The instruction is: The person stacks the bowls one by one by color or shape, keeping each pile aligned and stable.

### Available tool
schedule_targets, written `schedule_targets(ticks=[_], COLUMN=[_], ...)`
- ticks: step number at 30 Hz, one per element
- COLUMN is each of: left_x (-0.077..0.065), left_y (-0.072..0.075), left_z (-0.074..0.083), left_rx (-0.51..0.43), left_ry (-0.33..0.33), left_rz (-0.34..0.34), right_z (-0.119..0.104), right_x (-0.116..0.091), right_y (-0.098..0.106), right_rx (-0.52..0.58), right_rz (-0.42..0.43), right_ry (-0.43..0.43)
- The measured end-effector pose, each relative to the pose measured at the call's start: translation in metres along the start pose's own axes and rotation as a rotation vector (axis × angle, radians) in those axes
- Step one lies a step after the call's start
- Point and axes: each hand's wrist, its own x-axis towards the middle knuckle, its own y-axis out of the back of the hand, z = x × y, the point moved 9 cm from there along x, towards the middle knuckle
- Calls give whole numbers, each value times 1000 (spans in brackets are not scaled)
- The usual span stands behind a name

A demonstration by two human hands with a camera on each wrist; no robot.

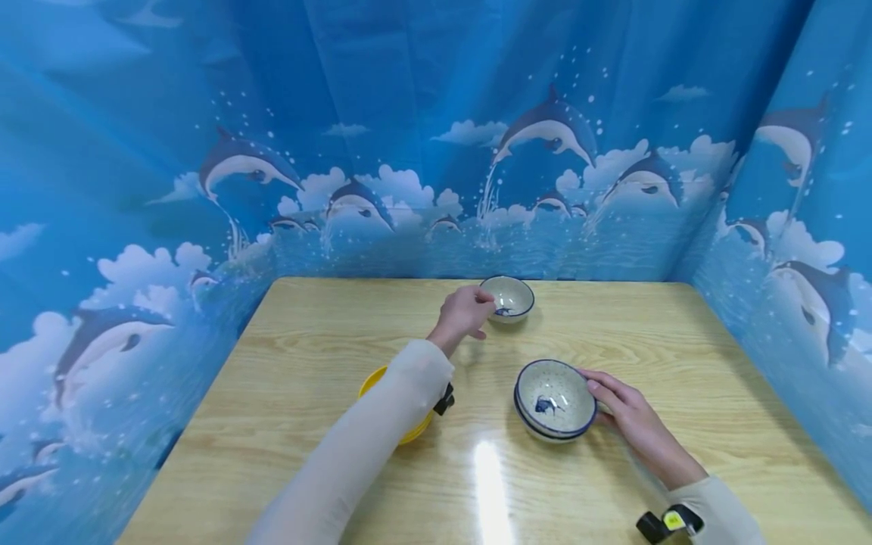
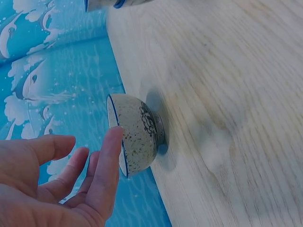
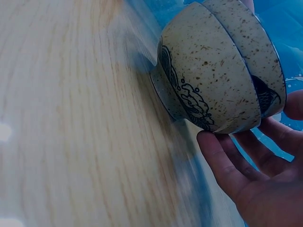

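Note:
Toward the far edge of the table stands a speckled ceramic bowl (image 1: 508,300) with a dark blue rim. My left hand (image 1: 468,309) is at its left side, a fingertip overlapping the rim in the left wrist view, where the bowl (image 2: 135,135) shows a dark pattern near its foot. The thumb and fingers of the left hand (image 2: 80,184) are apart. Nearer, on the right, two matching bowls (image 1: 553,401) are stacked, a blue fish picture inside the upper one. My right hand (image 1: 630,416) grips this stack by its right side, thumb at the rim and fingers (image 3: 220,161) against the outside.
A yellow round dish (image 1: 417,431) lies partly hidden beneath my left forearm. The wooden table (image 1: 300,363) ends at a blue curtain (image 1: 409,242) with dolphins, which also runs along both sides. Both wrists carry small black devices.

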Motion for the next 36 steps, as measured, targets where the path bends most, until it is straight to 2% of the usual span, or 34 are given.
schedule_targets(ticks=[9,18,28,36], left_x=[8,23,34,40], left_y=[8,11,4,-3], left_z=[4,2,-4,-9], left_rx=[-51,-51,-117,-144], left_ry=[-30,9,67,82], left_rz=[29,118,120,151], right_z=[2,2,2,1], right_x=[0,0,0,1], right_y=[0,0,1,1], right_rx=[-13,-18,-38,-46], right_rz=[-6,-2,1,-4], right_ry=[-15,-30,-33,-25])
